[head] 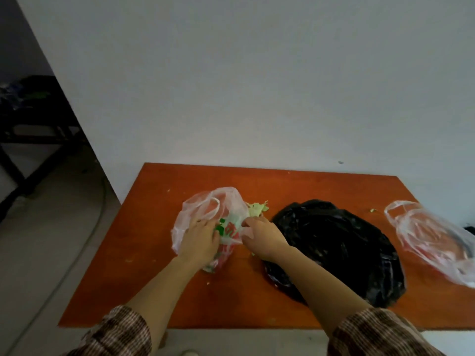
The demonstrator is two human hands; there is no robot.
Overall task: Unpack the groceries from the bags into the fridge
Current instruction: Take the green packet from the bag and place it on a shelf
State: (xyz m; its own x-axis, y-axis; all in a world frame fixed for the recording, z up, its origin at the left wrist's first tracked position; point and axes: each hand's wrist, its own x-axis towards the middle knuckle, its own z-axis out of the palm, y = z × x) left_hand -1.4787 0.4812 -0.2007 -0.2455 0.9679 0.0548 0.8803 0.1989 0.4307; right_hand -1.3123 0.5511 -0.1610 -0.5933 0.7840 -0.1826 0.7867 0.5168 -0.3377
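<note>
From the head camera, we see the printed bag lying on the table just left of the black bag. Our left hand curls over its near side and grips the film. Our right hand pinches the edge nearer the black bag. A leaf pokes out between the two bags. A clear bag lies well right of the black bag. We judge the film thin, limp and slippery, and the load light and soft, so the handles are the best hold. The red-and-green print is too crumpled to read.
</note>
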